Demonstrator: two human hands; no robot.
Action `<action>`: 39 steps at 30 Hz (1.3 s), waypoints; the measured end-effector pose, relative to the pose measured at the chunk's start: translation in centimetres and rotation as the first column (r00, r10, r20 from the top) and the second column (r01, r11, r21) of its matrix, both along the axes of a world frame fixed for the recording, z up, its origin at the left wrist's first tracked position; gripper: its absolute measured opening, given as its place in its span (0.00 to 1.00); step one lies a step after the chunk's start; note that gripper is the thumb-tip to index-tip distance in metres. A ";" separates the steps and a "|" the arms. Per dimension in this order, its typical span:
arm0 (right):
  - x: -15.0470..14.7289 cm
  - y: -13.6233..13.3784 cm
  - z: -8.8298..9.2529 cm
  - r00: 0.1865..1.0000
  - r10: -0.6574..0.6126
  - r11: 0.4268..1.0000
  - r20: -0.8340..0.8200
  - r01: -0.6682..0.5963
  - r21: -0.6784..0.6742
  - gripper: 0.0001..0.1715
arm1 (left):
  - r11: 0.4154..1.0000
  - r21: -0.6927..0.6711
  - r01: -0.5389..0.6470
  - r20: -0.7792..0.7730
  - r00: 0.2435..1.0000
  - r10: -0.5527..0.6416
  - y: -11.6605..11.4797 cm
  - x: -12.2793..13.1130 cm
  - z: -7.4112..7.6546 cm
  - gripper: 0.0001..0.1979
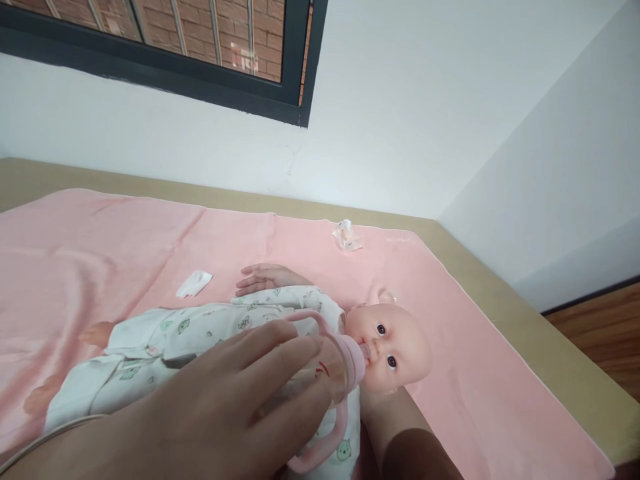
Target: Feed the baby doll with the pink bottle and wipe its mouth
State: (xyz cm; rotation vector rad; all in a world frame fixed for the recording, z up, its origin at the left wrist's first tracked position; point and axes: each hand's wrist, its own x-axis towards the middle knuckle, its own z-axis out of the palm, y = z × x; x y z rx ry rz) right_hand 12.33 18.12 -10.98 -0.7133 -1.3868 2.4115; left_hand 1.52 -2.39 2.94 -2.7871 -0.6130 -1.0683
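Observation:
A baby doll (400, 343) in a white sleepsuit with green animal prints lies on its back, its head to the right. My left hand (250, 393) comes in from the lower left with its fingers wrapped round a clear baby bottle (336, 367). The bottle has a pink collar and two pink handles, and its teat touches the doll's mouth. From the lower right my other arm passes beneath the doll's neck. Beyond the doll's body my right hand (267, 278) shows, fingers stretched out beside its sleeve.
A pink blanket (150, 247) covers most of the tan bed surface (520, 337). On it lie a folded white tissue (195, 283) and a crumpled clear wrapper (346, 236). A small clear item (387, 295) sits near the doll's head. White walls and a dark-framed window (300, 87) stand behind.

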 end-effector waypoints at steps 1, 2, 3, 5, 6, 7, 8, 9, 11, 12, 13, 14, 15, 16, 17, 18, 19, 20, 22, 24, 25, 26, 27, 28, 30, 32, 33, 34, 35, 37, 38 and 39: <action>0.0 0.0 0.0 1.000 0.001 1.000 -0.001 -0.001 0.002 0.25 | 1.000 -0.011 0.004 -0.002 1.000 -0.004 0.0 0.0 0.0 0.12; 0.0 0.1 -0.1 1.000 0.002 1.000 0.000 -0.002 0.005 0.25 | 1.000 -0.017 0.005 -0.003 1.000 -0.005 0.0 -0.1 0.0 0.12; -0.1 0.1 -0.1 1.000 0.003 1.000 0.003 -0.003 0.008 0.26 | 1.000 -0.021 0.003 -0.019 1.000 -0.003 0.0 -0.1 0.1 0.12; -0.1 0.1 -0.2 1.000 0.003 1.000 0.004 -0.003 0.009 0.26 | 1.000 -0.017 -0.008 -0.061 0.998 0.007 0.0 -0.1 0.3 0.12; -0.1 0.1 -0.3 1.000 0.004 1.000 0.001 -0.004 0.007 0.25 | 1.000 -0.010 -0.008 -0.067 0.998 0.008 -0.1 -0.1 0.3 0.12; -0.1 0.2 -0.3 1.000 0.006 1.000 -0.005 -0.006 0.003 0.25 | 1.000 -0.001 -0.006 -0.064 0.998 0.006 -0.1 -0.1 0.4 0.12; 0.0 0.2 -0.4 1.000 0.009 1.000 -0.012 -0.009 0.000 0.24 | 1.000 0.010 -0.005 -0.043 0.999 0.006 -0.1 -0.1 0.4 0.11; 0.0 0.2 -0.4 1.000 0.011 1.000 -0.019 -0.011 -0.004 0.24 | 1.000 0.016 -0.004 -0.027 1.000 0.004 -0.2 -0.1 0.3 0.11; 0.0 0.2 -0.3 1.000 0.010 1.000 -0.018 -0.010 -0.010 0.24 | 1.000 0.018 -0.004 -0.007 1.000 0.005 -0.2 0.0 0.2 0.10; 0.0 0.2 -0.3 1.000 0.005 1.000 -0.014 -0.005 -0.011 0.24 | 1.000 0.016 -0.007 -0.013 1.000 0.007 -0.2 0.0 0.2 0.09; 0.0 0.1 -0.2 1.000 0.000 1.000 -0.010 0.000 -0.012 0.24 | 1.000 0.012 -0.007 -0.021 1.000 0.007 -0.1 0.0 0.1 0.10; 0.0 0.1 -0.1 1.000 -0.005 1.000 -0.006 0.005 -0.013 0.24 | 1.000 0.005 -0.009 -0.028 1.000 0.009 -0.1 -0.1 0.1 0.11; 0.0 0.0 -0.1 1.000 -0.008 1.000 -0.004 0.008 -0.014 0.24 | 1.000 -0.006 -0.012 -0.053 0.999 0.011 -0.1 -0.2 0.0 0.12; 0.0 -0.1 0.0 1.000 -0.009 1.000 -0.004 0.009 -0.014 0.25 | 1.000 -0.013 -0.015 -0.073 0.997 0.014 -0.1 -0.3 -0.1 0.12; 0.0 -0.1 0.0 1.000 -0.010 1.000 -0.004 0.010 -0.012 0.25 | 1.000 -0.014 -0.014 -0.094 0.995 0.012 -0.1 -0.4 -0.2 0.13; 0.0 -0.1 0.0 1.000 -0.009 1.000 -0.003 0.009 -0.009 0.25 | 1.000 -0.019 -0.015 -0.107 0.994 0.012 -0.1 -0.5 -0.3 0.14; 0.0 -0.1 0.0 1.000 -0.008 1.000 -0.004 0.008 -0.005 0.26 | 0.999 -0.031 -0.012 -0.112 0.994 0.009 -0.1 -0.5 -0.4 0.14; -0.1 -0.1 -0.1 1.000 -0.008 1.000 -0.004 0.008 -0.001 0.26 | 0.999 -0.041 -0.003 -0.110 0.994 -0.001 -0.1 -0.6 -0.6 0.15; -0.1 0.0 -0.1 1.000 -0.007 1.000 -0.003 0.007 0.002 0.26 | 0.997 -0.070 0.021 -0.098 0.995 -0.028 0.0 -0.7 -0.7 0.16; -0.1 0.1 -0.2 1.000 -0.004 1.000 0.000 0.004 -0.001 0.26 | 0.994 -0.103 0.039 -0.118 0.992 -0.051 0.0 -0.6 -0.7 0.16; -0.1 0.2 -0.3 1.000 -0.001 1.000 0.002 0.001 -0.001 0.26 | 0.994 -0.105 0.045 -0.114 0.992 -0.057 0.0 -0.5 -0.6 0.16; -0.1 0.2 -0.3 1.000 0.003 1.000 0.002 -0.003 -0.001 0.26 | 0.994 -0.106 0.039 -0.107 0.993 -0.050 0.0 -0.4 -0.5 0.15; -0.1 0.3 -0.3 1.000 0.009 1.000 0.000 -0.009 -0.001 0.26 | 0.994 -0.102 0.036 -0.090 0.995 -0.045 0.0 -0.4 -0.4 0.15; -0.1 0.3 -0.3 1.000 0.014 1.000 -0.002 -0.014 0.001 0.26 | 0.995 -0.091 0.031 -0.074 0.997 -0.038 0.1 -0.3 -0.3 0.15; -0.1 0.2 -0.3 1.000 0.014 1.000 -0.003 -0.014 0.003 0.26 | 0.997 -0.070 0.030 -0.052 0.998 -0.034 0.1 -0.2 -0.1 0.15; -0.1 0.1 -0.2 1.000 0.005 1.000 0.004 -0.005 0.005 0.25 | 0.998 -0.054 0.045 -0.051 0.998 -0.047 0.2 -0.2 0.0 0.14; -0.1 0.0 -0.1 1.000 -0.001 1.000 0.010 0.001 0.007 0.25 | 0.997 -0.051 0.050 -0.052 0.997 -0.052 0.2 -0.2 0.1 0.14; -0.1 -0.1 0.0 1.000 -0.007 1.000 0.014 0.007 0.009 0.25 | 0.997 -0.054 0.052 -0.050 0.997 -0.054 0.1 -0.2 0.1 0.14; -0.1 -0.1 0.1 1.000 -0.009 1.000 0.018 0.009 0.010 0.24 | 0.997 -0.057 0.050 -0.042 0.998 -0.053 0.1 -0.3 0.1 0.14; -0.1 -0.2 0.2 1.000 -0.010 1.000 0.020 0.010 0.013 0.23 | 0.997 -0.060 0.043 -0.045 0.998 -0.046 0.1 -0.3 0.1 0.14; -0.1 -0.3 0.3 1.000 -0.011 1.000 0.021 0.011 0.014 0.23 | 0.998 -0.058 0.038 -0.047 0.998 -0.041 0.1 -0.3 0.1 0.14; -0.1 -0.3 0.3 1.000 -0.010 1.000 0.021 0.010 0.015 0.23 | 0.998 -0.051 0.041 -0.054 0.998 -0.043 0.1 -0.3 0.1 0.14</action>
